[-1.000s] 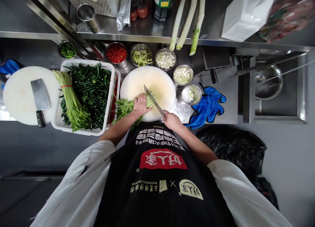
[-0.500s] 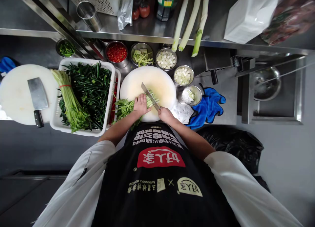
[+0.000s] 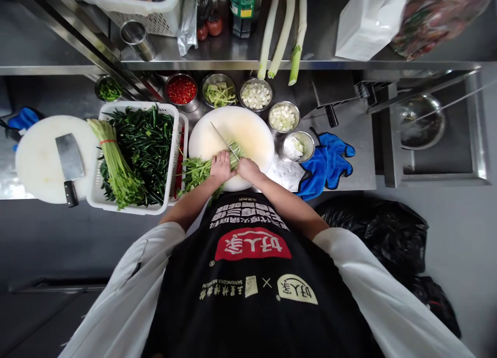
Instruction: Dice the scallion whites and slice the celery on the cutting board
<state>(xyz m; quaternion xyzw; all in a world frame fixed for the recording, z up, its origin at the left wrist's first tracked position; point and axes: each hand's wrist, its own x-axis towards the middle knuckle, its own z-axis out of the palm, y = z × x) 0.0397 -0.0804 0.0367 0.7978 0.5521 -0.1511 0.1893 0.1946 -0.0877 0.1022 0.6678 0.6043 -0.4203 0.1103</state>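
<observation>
On the round white cutting board (image 3: 254, 127), my left hand (image 3: 221, 165) holds down a bunch of celery (image 3: 196, 171), fingers laid over the stalks. Leaves spread out to the left, past the board's edge. My right hand (image 3: 249, 170) is wrapped around the handle of a knife (image 3: 223, 138), close beside my left hand. Its blade slants up and left across the stalks, seen almost edge-on. Cut green pieces (image 3: 237, 148) lie under and right of the blade. The knife's handle is hidden in my fist.
Left stands a white basket (image 3: 171, 156) of green chilies (image 3: 142, 145) with a banded celery bunch (image 3: 116, 158). Beyond it, a cleaver (image 3: 70, 156) rests on another board (image 3: 37, 158). Steel bowls ring the back and right, near a blue cloth (image 3: 326, 163). Leeks (image 3: 283, 37) overhang the shelf.
My right hand and the knife have moved left, closer to my left hand, and the blade now reaches further over the board. My left hand stays on the celery. The view has shifted slightly.
</observation>
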